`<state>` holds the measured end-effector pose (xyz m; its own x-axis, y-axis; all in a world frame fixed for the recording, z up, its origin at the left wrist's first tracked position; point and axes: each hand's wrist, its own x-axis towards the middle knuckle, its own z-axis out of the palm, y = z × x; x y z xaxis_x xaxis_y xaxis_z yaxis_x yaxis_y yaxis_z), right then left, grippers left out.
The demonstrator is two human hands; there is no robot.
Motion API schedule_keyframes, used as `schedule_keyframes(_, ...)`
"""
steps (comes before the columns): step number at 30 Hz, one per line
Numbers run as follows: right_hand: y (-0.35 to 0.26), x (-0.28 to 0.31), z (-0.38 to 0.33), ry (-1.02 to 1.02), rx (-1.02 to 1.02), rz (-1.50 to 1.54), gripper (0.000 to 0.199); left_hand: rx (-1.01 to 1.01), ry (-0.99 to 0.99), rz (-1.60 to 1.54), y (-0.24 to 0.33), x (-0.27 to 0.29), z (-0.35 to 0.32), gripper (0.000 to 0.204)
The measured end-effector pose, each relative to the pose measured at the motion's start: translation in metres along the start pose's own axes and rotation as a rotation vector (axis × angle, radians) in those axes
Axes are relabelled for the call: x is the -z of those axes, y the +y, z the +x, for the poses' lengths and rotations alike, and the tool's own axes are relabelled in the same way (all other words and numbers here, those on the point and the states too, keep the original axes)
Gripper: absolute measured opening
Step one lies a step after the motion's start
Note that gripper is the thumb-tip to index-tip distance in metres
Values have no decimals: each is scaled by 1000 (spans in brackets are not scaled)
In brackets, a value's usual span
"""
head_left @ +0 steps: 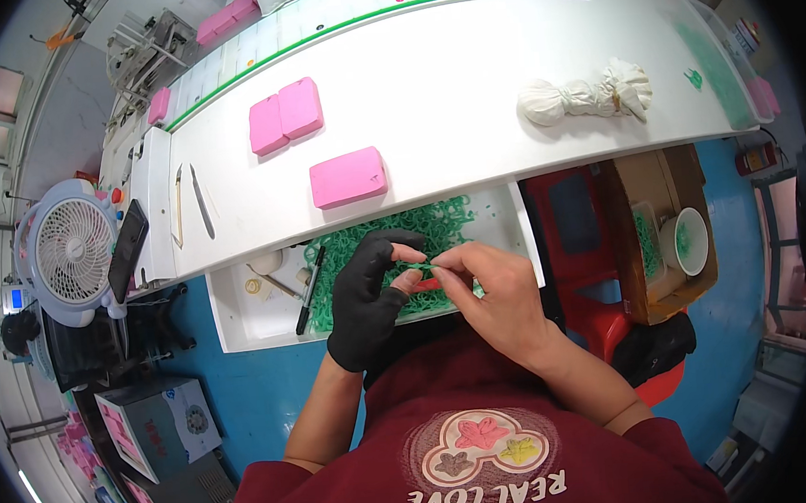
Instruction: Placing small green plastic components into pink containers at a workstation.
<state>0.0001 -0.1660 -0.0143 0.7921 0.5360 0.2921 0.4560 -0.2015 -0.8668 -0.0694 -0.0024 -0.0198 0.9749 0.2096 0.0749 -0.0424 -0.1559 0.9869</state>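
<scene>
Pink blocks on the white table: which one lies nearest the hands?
The single pink block by the table's near edge, just above the green-filled tray. The other two sit touching as a pair farther back.

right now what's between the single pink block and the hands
In the head view, the white table's front edge, then the heap of green pieces in the white tray, lies between the single pink block and both hands: left, right.
</scene>
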Motion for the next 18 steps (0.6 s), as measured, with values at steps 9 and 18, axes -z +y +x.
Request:
schedule_keyframes(9,-3,2,2,6,-6,5,7,24,12,15,-5,1,-1,16)
schedule_keyframes(18,-3,6,5,-67,-214,233,9,62,20,5,-4,0,1,14)
